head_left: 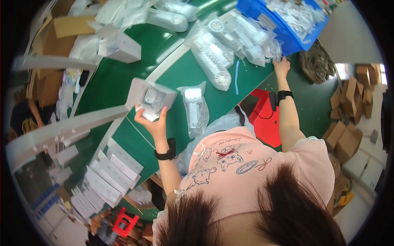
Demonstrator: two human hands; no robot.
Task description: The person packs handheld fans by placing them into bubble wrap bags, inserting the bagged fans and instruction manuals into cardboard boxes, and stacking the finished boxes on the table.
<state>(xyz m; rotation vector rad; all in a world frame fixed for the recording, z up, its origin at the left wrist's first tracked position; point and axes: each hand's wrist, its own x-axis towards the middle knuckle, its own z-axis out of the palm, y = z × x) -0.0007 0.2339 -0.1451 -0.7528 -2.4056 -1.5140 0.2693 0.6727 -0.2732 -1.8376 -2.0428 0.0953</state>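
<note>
An open white carton (135,93) is gripped at its near side by my left hand (154,125), thumb and fingers apart around its wall. Inside the carton's mouth shows a pale wrapped item (151,96). Just right of it, a bubble-wrapped package (193,107) lies on the green table (223,100). My right hand (281,67) reaches to the table's far right corner, beside a blue bin (271,24) and the bubble-wrapped packages. Its fingers are curled; what they close on is too small to make out.
Several bubble-wrapped cylindrical items (211,53) lie at the back, near a light-blue strap (237,78). White cartons (108,176) stand in rows at lower left. Another white box (121,45) sits across the green conveyor (123,76). A red stool (264,121) is beside me; brown cartons (342,139) are right.
</note>
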